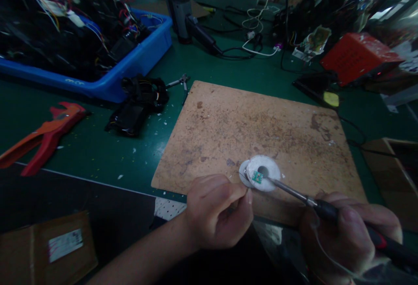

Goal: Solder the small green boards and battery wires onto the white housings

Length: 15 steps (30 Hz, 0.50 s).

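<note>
My right hand [346,232] is closed around the dark handle of a soldering iron [289,192]. Its metal tip reaches left to a small green circuit board [257,177], which rests on the upper face of a white spool [272,169]. My left hand [218,213] is beside the spool, thumb and forefinger pinched together on what looks like a thin wire [247,189] at the spool's near left side. The far end of that wire is too fine to follow. A loose pale strand [329,254] hangs across my right hand.
The spool stands on a stained wooden board [261,119] on a green bench. A blue bin [143,49] of wired parts, orange-red cutters [52,132] and a black device [137,106] lie left. At right are a red box [359,58], an iron stand [316,86] and a cardboard box [388,176].
</note>
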Each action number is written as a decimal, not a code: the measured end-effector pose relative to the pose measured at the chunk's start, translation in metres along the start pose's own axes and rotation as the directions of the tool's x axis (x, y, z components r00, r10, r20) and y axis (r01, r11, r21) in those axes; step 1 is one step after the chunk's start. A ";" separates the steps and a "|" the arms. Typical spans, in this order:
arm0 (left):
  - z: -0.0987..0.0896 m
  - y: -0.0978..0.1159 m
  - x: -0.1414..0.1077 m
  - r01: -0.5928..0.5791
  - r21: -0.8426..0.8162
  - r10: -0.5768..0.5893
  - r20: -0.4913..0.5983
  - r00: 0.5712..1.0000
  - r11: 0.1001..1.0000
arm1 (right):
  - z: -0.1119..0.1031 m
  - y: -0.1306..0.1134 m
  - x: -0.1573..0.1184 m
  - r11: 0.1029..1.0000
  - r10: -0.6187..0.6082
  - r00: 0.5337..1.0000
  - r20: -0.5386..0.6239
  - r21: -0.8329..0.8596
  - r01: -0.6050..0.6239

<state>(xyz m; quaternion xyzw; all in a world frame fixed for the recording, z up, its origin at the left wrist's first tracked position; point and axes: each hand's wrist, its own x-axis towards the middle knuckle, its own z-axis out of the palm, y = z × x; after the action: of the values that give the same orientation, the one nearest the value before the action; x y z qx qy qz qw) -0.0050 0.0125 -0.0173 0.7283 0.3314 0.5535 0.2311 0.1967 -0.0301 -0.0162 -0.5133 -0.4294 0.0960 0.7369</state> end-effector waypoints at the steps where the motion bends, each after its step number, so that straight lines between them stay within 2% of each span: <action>1: 0.000 0.000 0.000 0.005 -0.001 -0.005 0.004 1.000 1.000 | -0.001 0.001 -0.001 1.000 -0.001 1.000 -0.006 -0.009 0.001; 6: 0.001 -0.001 0.000 -0.007 -0.001 0.007 0.041 0.999 1.000 | -0.003 0.004 0.000 0.999 -0.042 0.998 0.043 0.021 0.041; 15: 0.004 -0.001 0.000 -0.024 0.002 0.024 0.013 1.000 1.000 | -0.002 0.003 -0.002 0.999 -0.038 0.998 0.056 0.034 0.036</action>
<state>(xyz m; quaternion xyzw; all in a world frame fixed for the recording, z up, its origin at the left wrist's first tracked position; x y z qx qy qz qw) -0.0018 0.0128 -0.0191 0.7362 0.3217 0.5511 0.2254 0.1981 -0.0311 -0.0202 -0.4899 -0.4580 0.1041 0.7344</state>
